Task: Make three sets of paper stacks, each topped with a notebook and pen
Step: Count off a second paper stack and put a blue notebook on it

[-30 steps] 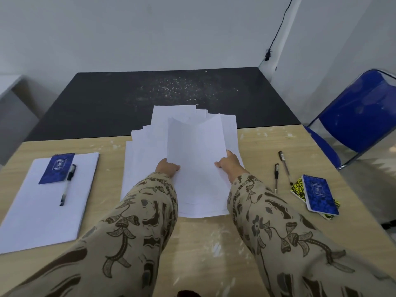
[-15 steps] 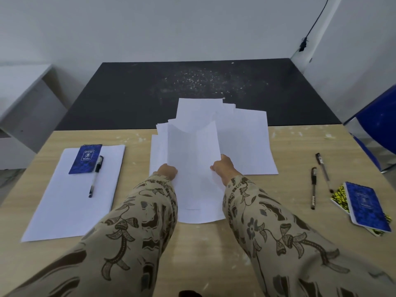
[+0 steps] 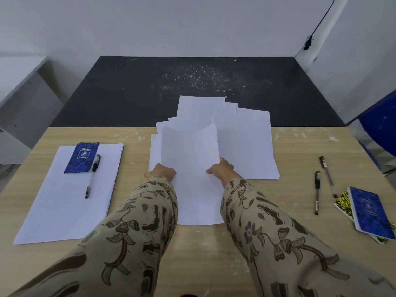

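Across the table [image 3: 205, 258], a squared stack [image 3: 64, 209] lies at nine o'clock and loose sheets [image 3: 244, 146] fan out at twelve. A sheaf [image 3: 190, 168] at centre, far end curling up, is gripped at its sides by left hand [image 3: 160, 171] and right hand [image 3: 221, 169]. One notebook [image 3: 82, 158] and pen [image 3: 92, 176] top the stack; spare notebooks [image 3: 368, 213] and spare pens [image 3: 317, 191] lie at three.

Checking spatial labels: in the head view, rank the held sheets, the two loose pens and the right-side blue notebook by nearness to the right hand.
1. held sheets: centre, gripped by the right hand.
2. loose pens: on the table to its right.
3. blue notebook: farthest right, atop a yellow-black notebook.
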